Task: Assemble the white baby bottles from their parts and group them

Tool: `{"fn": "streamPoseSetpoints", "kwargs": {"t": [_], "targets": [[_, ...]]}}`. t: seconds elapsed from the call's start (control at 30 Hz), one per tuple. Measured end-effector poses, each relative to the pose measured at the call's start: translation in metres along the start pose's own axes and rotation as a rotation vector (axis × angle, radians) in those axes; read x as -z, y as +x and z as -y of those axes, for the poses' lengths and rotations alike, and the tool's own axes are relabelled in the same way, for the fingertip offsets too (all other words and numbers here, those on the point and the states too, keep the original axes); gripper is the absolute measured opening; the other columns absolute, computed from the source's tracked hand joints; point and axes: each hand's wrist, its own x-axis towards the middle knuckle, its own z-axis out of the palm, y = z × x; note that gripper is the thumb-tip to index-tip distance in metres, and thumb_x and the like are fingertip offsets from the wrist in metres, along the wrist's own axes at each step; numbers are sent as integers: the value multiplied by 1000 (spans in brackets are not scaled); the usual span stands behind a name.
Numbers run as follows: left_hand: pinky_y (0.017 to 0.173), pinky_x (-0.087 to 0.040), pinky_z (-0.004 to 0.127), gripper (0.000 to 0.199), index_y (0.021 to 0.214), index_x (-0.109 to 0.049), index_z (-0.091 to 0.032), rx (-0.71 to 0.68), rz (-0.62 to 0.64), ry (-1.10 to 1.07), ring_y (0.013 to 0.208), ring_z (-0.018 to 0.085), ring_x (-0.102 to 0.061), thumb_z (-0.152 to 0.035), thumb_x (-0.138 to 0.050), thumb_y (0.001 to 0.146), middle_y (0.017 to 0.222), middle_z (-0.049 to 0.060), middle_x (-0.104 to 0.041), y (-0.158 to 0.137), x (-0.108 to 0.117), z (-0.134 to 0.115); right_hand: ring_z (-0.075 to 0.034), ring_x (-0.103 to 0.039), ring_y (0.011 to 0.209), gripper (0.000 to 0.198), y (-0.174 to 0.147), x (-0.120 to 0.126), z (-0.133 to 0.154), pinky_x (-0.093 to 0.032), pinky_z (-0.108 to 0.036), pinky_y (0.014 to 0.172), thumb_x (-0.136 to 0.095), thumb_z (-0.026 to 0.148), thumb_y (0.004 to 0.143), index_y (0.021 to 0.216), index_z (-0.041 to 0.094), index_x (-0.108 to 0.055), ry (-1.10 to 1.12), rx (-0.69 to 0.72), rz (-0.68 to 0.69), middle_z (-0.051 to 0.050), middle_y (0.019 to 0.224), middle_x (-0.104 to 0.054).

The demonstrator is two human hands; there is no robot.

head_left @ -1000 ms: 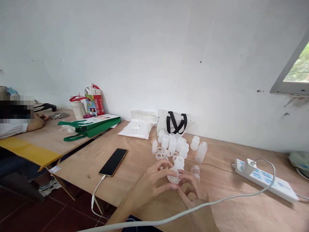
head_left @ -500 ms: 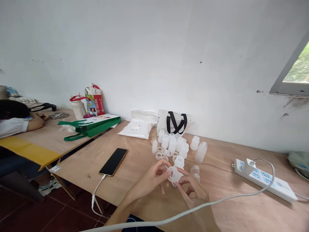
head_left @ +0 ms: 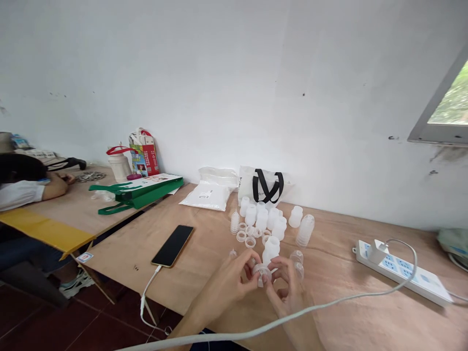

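Between the fingers of both hands is a translucent plastic screw ring (head_left: 262, 271), round and held a little above the table's front part. My left hand (head_left: 239, 275) pinches its left side with thumb and fingers. On its right side, the thumb and fingers of my right hand (head_left: 285, 282) close on it. Just behind stands a frosted plastic bottle (head_left: 271, 249). Several more such bottles (head_left: 261, 219) stand farther back, with loose rings (head_left: 250, 242) lying before them. Clear domed caps (head_left: 297, 257) sit right of the hands, and a small pointed piece (head_left: 233, 253) lies to the left.
Stacked clear caps (head_left: 304, 230) stand at the right of the bottles. A phone (head_left: 173, 245) charges at left. A white cable (head_left: 329, 305) crosses in front toward a power strip (head_left: 402, 273). White packages (head_left: 206, 195) and a bag (head_left: 246, 185) stand by the wall. Another person (head_left: 22, 187) leans on the left table.
The ring has been tilted from facing me to lying flatter, and both hands have shifted slightly down. My left hand has moved so the small pointed piece beside it shows.
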Motion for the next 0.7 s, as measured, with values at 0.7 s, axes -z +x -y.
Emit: {"fn": "streamPoseSetpoints", "kwargs": {"t": [0.7], "targets": [[76,-36,25,29,124,-64,-32,88,220,285,94,19,-58,-46,-52,101,91,0,-65,-12,6,-12,-11,-39,59,15,3,16,-32,-18,-21,51,-48,35,94,92,22,-40,-91,-26,343,2,72,-49]]}}
